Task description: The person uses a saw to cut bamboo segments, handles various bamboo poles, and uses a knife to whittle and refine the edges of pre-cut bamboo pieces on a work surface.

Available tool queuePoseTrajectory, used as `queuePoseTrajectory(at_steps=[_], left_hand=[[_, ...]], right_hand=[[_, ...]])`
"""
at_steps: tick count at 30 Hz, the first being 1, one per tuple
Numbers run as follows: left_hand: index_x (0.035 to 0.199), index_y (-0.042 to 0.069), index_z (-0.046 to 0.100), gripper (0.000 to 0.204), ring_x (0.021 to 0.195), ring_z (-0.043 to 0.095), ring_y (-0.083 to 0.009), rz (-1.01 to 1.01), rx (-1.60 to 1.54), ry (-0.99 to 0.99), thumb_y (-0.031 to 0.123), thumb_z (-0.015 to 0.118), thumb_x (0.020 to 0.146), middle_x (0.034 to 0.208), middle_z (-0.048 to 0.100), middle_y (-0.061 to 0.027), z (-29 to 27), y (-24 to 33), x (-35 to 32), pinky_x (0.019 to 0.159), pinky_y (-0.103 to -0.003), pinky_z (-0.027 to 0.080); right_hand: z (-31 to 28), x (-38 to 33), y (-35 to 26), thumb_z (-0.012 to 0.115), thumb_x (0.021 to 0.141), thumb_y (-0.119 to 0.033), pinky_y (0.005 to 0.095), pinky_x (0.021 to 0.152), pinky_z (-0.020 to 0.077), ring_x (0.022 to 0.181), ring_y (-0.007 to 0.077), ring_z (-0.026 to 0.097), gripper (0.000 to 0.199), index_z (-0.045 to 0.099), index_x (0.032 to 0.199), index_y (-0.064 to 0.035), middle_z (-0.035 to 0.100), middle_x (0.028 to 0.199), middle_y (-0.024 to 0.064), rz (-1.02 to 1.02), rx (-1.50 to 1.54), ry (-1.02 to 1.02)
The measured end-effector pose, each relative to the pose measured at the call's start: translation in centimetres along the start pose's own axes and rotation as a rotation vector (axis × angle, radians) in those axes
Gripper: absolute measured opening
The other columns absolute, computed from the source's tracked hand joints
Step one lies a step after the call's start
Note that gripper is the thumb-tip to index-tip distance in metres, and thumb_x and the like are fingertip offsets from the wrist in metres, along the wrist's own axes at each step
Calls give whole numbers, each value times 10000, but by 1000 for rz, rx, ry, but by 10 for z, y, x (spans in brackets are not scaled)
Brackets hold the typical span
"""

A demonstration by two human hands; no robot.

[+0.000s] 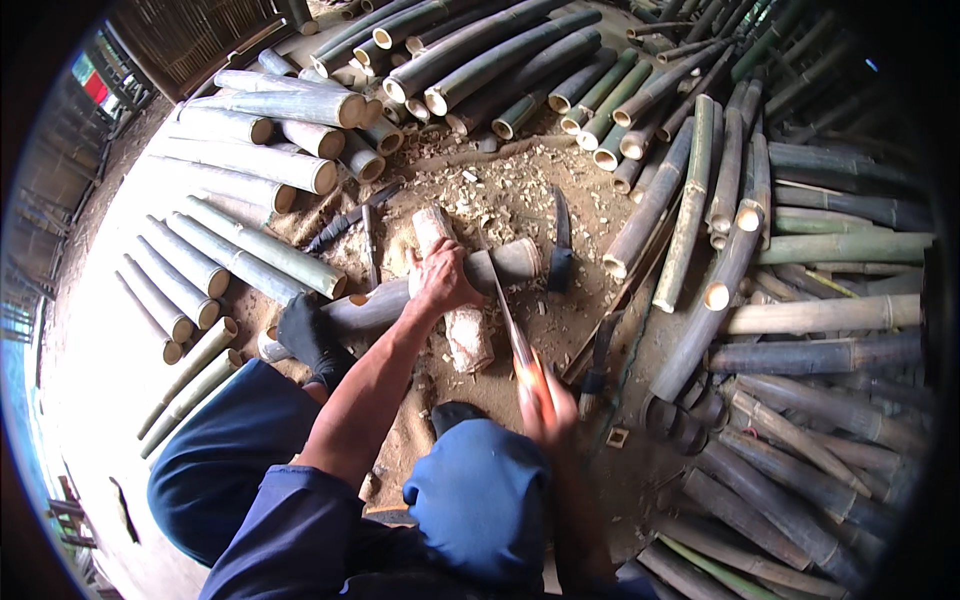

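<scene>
A thick bamboo pole (385,307) lies slantwise across a short, pale, chopped log (467,340) on the ground. My left hand (440,275) is wrapped over the pole just above the log. In my right hand (550,405), a little blurred, is the orange handle of a handsaw (512,325). Its narrow blade reaches up to the pole, to the right of my left hand, and touches or overlaps it there; how deep it sits I cannot tell. My left foot (310,335), in a dark covering, presses on the pole's left end.
Wood chips (500,200) litter the dirt beyond the log. A dark-handled blade (560,235) lies right of the pole's end, and another dark-handled tool (600,355) nearer me. Cut bamboo lengths (270,105) lie left and far; stacked poles (830,315) crowd the right.
</scene>
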State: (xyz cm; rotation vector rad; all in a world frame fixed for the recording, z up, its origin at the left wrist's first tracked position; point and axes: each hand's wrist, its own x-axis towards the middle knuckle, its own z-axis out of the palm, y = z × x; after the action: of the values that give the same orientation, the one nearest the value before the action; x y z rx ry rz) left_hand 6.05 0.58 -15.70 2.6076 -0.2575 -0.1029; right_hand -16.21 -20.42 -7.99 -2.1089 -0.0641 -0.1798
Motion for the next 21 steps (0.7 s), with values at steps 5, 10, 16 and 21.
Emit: queuePoseTrajectory(at_steps=[5, 10, 16, 21], left_hand=[[1200, 98, 744, 863, 1348, 547, -252, 9, 41, 15, 430, 971, 436, 1265, 676, -37, 7, 5, 0, 1115, -771, 302], [1128, 76, 747, 809, 1310, 566, -276, 30, 34, 37, 439, 954, 435, 1246, 675, -68, 7, 17, -3, 1117, -672, 376], [1137, 79, 749, 799, 1324, 550, -285, 51, -43, 10, 436, 966, 456, 1238, 673, -57, 8, 4, -5, 1095, -789, 308], [1166, 91, 744, 826, 1345, 533, -286, 29, 4, -11, 430, 968, 446, 1257, 664, -60, 5, 15, 0, 1120, -783, 291]], right_hand=[[-8, -76, 66, 546, 1093, -267, 370, 823, 578, 977, 298, 734, 386, 661, 1369, -22, 731, 1091, 200, 236, -128, -101], [6, 45, -11, 624, 1048, -168, 414, 761, 567, 880, 330, 747, 357, 639, 1369, -14, 716, 994, 257, 163, 112, -18], [-26, -80, 13, 602, 1067, -351, 375, 847, 584, 984, 266, 754, 483, 636, 1437, -42, 758, 1143, 174, 203, 103, -28], [-14, -64, 38, 582, 1067, -315, 418, 755, 573, 851, 336, 744, 430, 652, 1406, -60, 737, 986, 200, 51, -33, 34]])
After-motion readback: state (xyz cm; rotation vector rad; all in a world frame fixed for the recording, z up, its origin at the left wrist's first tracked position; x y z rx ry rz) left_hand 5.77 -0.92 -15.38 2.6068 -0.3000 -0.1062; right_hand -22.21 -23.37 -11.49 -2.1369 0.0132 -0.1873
